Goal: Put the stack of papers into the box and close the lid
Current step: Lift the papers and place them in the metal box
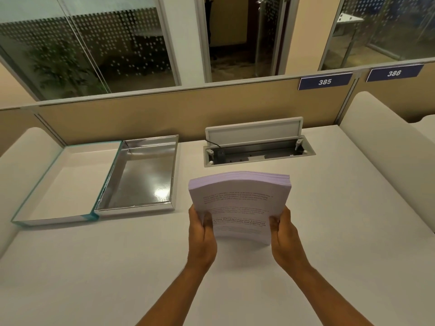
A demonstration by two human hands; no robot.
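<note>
A thick stack of printed white papers (240, 198) is held above the desk, bowed upward across its middle. My left hand (202, 234) grips its near left edge and my right hand (283, 236) grips its near right edge, thumbs on top. To the left, apart from the stack, the box lies open on the desk: a tray with a shiny silver lining (141, 175) on the right, and joined to its left side the lid (58, 182), lying flat with its white inside up and a teal rim. Both box halves hold nothing.
A white desk (117, 267) spreads below. Behind the stack an open cable hatch (256, 149) with a raised flap is set into the desk. A tan partition (164, 114) runs along the back; white side dividers (386, 147) flank the desk.
</note>
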